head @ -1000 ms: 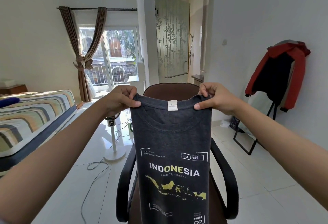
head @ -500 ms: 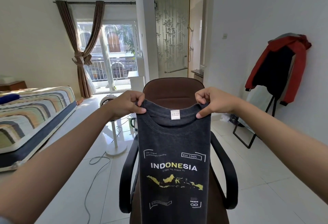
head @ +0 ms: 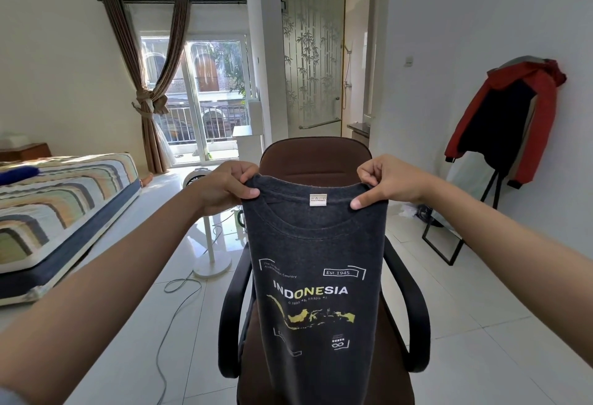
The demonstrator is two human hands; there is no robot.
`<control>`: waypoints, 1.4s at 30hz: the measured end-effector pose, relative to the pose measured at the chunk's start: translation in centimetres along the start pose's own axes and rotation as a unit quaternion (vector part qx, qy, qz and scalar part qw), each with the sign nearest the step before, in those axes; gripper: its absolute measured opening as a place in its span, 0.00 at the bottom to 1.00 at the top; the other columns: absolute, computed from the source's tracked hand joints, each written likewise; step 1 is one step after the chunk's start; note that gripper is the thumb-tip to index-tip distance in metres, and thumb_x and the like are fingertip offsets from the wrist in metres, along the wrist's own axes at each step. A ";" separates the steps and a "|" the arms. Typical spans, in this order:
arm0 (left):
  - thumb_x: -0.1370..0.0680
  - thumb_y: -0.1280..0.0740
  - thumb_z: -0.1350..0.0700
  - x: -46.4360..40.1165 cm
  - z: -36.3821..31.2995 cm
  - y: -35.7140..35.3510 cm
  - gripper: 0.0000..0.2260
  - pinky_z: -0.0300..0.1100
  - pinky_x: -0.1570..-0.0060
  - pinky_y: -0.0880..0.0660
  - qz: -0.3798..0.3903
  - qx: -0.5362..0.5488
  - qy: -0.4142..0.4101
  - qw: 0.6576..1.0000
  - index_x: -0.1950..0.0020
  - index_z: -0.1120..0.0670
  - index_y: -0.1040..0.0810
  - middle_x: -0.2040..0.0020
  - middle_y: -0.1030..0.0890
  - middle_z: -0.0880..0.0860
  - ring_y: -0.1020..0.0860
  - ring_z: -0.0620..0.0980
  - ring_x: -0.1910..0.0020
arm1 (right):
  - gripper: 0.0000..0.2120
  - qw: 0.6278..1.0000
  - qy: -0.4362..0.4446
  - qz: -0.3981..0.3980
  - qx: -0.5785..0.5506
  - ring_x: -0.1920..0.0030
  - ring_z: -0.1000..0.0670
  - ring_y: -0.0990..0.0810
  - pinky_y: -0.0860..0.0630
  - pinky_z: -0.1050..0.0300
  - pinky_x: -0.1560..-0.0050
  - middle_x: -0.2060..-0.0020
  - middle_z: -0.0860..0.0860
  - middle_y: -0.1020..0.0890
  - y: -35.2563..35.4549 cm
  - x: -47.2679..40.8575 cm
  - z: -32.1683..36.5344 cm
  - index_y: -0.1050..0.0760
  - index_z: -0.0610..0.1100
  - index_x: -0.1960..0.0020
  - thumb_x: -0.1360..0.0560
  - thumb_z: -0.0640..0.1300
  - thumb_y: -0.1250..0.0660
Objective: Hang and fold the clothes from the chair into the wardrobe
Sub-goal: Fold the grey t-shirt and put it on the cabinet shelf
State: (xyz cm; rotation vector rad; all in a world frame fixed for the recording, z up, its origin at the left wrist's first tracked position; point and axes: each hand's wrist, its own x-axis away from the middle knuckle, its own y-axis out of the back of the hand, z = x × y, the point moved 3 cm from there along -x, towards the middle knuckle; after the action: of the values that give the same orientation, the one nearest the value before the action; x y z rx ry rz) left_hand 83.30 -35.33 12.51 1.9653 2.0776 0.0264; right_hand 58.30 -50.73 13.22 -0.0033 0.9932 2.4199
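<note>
Since a second earlier, you had lowered the dark grey printed T-shirt (head: 316, 279) slightly, so more of the chair's backrest showed behind it. You held it up before the brown padded office chair (head: 313, 156), collar at 12 o'clock, hem towards 6, its long axis vertical, sides apparently folded in. Your left hand (head: 226, 188) pinched the collar's 9 o'clock corner; your right hand (head: 385, 181) pinched the 3 o'clock corner. Folding looked barely begun, and no wardrobe was visible. A red and black jacket (head: 503, 119) hung at 2 o'clock.
</note>
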 end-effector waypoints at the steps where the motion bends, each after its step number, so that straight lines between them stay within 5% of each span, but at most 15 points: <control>1: 0.36 0.37 0.71 0.0 0.0 0.0 0.18 0.36 0.72 0.35 0.000 0.006 0.001 1.000 0.76 0.49 0.35 0.74 0.35 0.50 0.37 0.47 0.71 | 0.24 1.000 -0.001 -0.001 -0.010 0.76 0.57 0.39 0.40 0.70 0.73 0.78 0.56 0.37 -0.1 0.1 -0.2 0.40 0.44 0.70 0.34 0.38 0.22; 8: 0.39 0.24 0.64 0.3 -0.3 -0.1 0.19 0.34 0.72 0.33 0.003 0.022 0.005 1.000 0.74 0.52 0.35 0.75 0.33 0.49 0.33 0.45 0.73 | 0.25 0.994 0.011 -0.021 -0.107 0.73 0.55 0.39 0.39 0.65 0.71 0.77 0.55 0.36 -0.4 0.7 -0.3 0.39 0.48 0.72 0.44 0.49 0.21; 14: 0.36 0.30 0.73 0.2 -0.8 -0.5 0.22 0.32 0.74 0.29 -0.030 0.054 -0.028 0.998 0.76 0.52 0.36 0.76 0.29 0.48 0.27 0.44 0.74 | 0.25 0.979 0.030 -0.016 -0.199 0.71 0.51 0.38 0.38 0.60 0.70 0.76 0.53 0.35 -0.3 0.7 0.3 0.40 0.51 0.74 0.42 0.38 0.22; 17: 0.42 0.22 0.63 0.3 -1.4 -0.7 0.20 0.32 0.74 0.29 -0.021 0.085 -0.042 0.995 0.75 0.52 0.35 0.76 0.29 0.48 0.27 0.44 0.74 | 0.23 0.975 0.041 -0.022 -0.218 0.70 0.52 0.34 0.33 0.62 0.69 0.75 0.52 0.33 -0.1 0.8 0.8 0.38 0.51 0.74 0.40 0.33 0.25; 21: 0.41 0.22 0.63 0.3 -1.5 -0.6 0.20 0.34 0.71 0.25 -0.029 0.073 -0.060 0.995 0.68 0.54 0.35 0.71 0.25 0.50 0.23 0.46 0.70 | 0.21 0.976 0.056 -0.017 -0.208 0.63 0.47 0.27 0.26 0.56 0.60 0.66 0.45 0.28 0.0 0.8 1.5 0.35 0.51 0.70 0.43 0.38 0.22; 24: 0.35 0.28 0.73 0.3 -1.7 -0.8 0.18 0.37 0.66 0.22 -0.038 0.051 -0.061 0.996 0.63 0.56 0.35 0.66 0.20 0.51 0.20 0.47 0.65 | 0.22 0.979 0.064 -0.022 -0.194 0.55 0.46 0.20 0.20 0.53 0.53 0.57 0.43 0.19 0.2 0.7 1.8 0.35 0.48 0.67 0.39 0.31 0.23; 27: 0.39 0.25 0.68 0.6 -2.3 -0.7 0.17 0.39 0.61 0.21 -0.026 0.030 -0.045 0.998 0.55 0.56 0.26 0.61 0.18 0.53 0.19 0.50 0.60 | 0.20 0.982 0.056 -0.022 -0.179 0.48 0.40 0.18 0.21 0.45 0.45 0.48 0.35 0.18 0.1 0.6 2.1 0.33 0.46 0.65 0.36 0.29 0.25; 30: 0.33 0.30 0.71 0.7 -3.1 -0.6 0.19 0.37 0.58 0.22 -0.027 -0.018 -0.014 0.999 0.44 0.57 0.24 0.59 0.16 0.49 0.18 0.47 0.57 | 0.17 0.987 0.040 -0.026 -0.153 0.56 0.45 0.17 0.20 0.50 0.51 0.58 0.41 0.17 0.2 0.6 2.1 0.29 0.47 0.63 0.38 0.33 0.23; 34: 0.28 0.34 0.72 0.4 -3.5 -0.5 0.17 0.37 0.59 0.22 -0.036 -0.019 0.003 0.999 0.43 0.57 0.23 0.57 0.16 0.53 0.18 0.48 0.57 | 0.15 0.986 0.027 -0.038 -0.158 0.70 0.57 0.22 0.25 0.65 0.67 0.73 0.55 0.21 0.3 0.6 2.2 0.31 0.43 0.60 0.33 0.27 0.30; 42: 0.27 0.35 0.74 -0.3 -3.2 -0.2 0.15 0.38 0.64 0.21 -0.080 0.010 0.013 0.997 0.49 0.56 0.23 0.64 0.17 0.52 0.17 0.48 0.63 | 0.15 0.975 0.014 -0.040 -0.220 0.70 0.55 0.20 0.23 0.64 0.70 0.73 0.54 0.22 0.2 -0.2 1.7 0.33 0.43 0.61 0.30 0.25 0.33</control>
State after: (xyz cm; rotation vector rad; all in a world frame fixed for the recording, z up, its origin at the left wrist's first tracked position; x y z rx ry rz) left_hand 82.45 -35.07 15.62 1.8121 2.2534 -0.0006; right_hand 58.72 -49.89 14.62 -0.2283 0.4388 2.5172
